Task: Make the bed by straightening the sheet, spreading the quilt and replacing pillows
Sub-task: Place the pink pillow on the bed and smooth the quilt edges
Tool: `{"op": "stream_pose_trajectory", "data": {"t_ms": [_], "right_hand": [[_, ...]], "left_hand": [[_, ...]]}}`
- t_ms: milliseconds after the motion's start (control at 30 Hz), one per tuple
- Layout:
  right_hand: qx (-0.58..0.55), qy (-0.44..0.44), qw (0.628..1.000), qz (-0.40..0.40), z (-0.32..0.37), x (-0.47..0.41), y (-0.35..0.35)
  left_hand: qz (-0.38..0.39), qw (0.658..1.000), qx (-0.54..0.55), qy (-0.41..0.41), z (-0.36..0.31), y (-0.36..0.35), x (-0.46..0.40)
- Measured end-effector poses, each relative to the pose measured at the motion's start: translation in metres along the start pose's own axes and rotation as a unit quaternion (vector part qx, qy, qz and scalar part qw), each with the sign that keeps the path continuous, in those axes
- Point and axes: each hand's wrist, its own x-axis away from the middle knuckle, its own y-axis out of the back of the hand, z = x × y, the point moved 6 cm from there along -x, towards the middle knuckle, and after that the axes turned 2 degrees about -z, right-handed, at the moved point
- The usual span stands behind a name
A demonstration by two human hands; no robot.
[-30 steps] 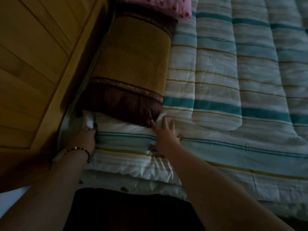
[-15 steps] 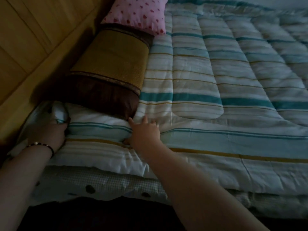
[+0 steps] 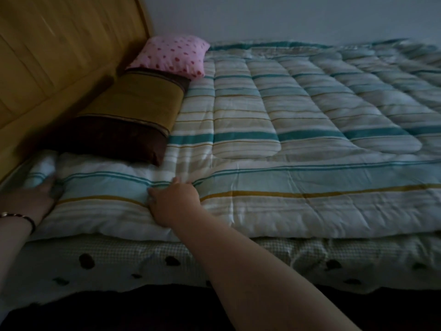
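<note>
Head view: left hand (image 3: 31, 199) flat on quilt (image 3: 286, 139) corner; right hand (image 3: 175, 201) pinching quilt fold; no writing readable

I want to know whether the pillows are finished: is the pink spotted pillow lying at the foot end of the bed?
No, the pink spotted pillow sits by the wooden headboard, partly on the brown and gold pillow.

The quilt (image 3: 298, 130) was white with teal, pale blue, beige and mustard stripes. Below its near edge the sheet (image 3: 238, 254) showed a fine check with dark spots. The near pillow (image 3: 124, 115) was brown and mustard, the far cushion (image 3: 171, 54) pink with red dots, the headboard (image 3: 55, 51) yellowish wood.
</note>
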Motion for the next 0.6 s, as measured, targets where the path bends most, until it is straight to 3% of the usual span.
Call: {"op": "stream_pose_trajectory", "data": {"t_ms": [67,133,234,300,434,601], "right_hand": [[0.009,0.008,1.000,-0.010,0.001,0.014,0.000],[-0.007,0.007,0.999,-0.036,0.008,0.024,-0.005],[-0.021,-0.012,0.999,-0.041,0.014,0.035,-0.016],[-0.027,-0.021,0.999,-0.041,0.021,0.040,-0.018],[-0.006,-0.026,0.999,-0.045,0.037,0.050,-0.021],[-0.015,-0.016,0.998,-0.051,0.045,0.057,-0.026]], "left_hand": [[0.002,0.999,-0.042,0.020,-0.004,0.036,0.020],[-0.029,0.994,-0.054,0.092,-0.037,0.086,0.077],[-0.102,0.984,0.007,0.148,-0.078,0.110,0.126],[-0.097,0.987,-0.005,0.126,-0.093,0.106,0.139],[-0.068,0.982,-0.176,-0.013,-0.125,0.103,0.163],[-0.066,0.987,-0.056,-0.135,-0.141,0.087,0.192]]}}
